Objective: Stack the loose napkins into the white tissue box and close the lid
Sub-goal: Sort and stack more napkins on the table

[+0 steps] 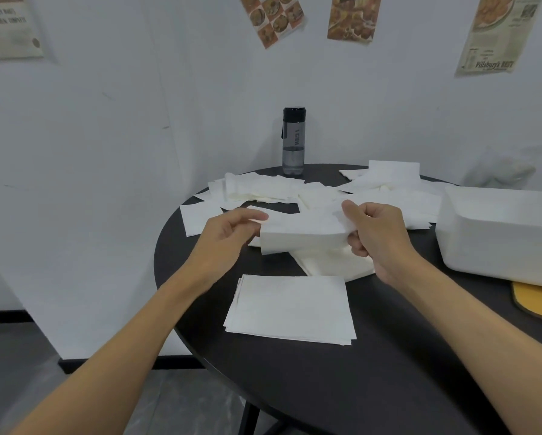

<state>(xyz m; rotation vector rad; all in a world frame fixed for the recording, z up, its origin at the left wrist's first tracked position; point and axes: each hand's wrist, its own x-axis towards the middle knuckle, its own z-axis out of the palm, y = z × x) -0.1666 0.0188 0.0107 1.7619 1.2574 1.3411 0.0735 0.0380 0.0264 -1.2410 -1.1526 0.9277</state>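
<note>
Both hands hold a small bundle of white napkins [304, 233] just above the round black table [326, 378]. My left hand [232, 230] pinches its left end, and my right hand [373, 230] grips its right end with curled fingers. Below the hands a neat stack of napkins [290, 309] lies flat near the table's front. Several loose napkins [263, 189] are scattered across the far half of the table. The white tissue box [499, 233] stands at the right edge; I cannot tell from here whether its top is open.
A dark water bottle [293, 142] stands at the table's far edge against the wall. A yellow-orange flat object [536, 301] lies just in front of the box at the right. White walls with posters close in behind and to the left.
</note>
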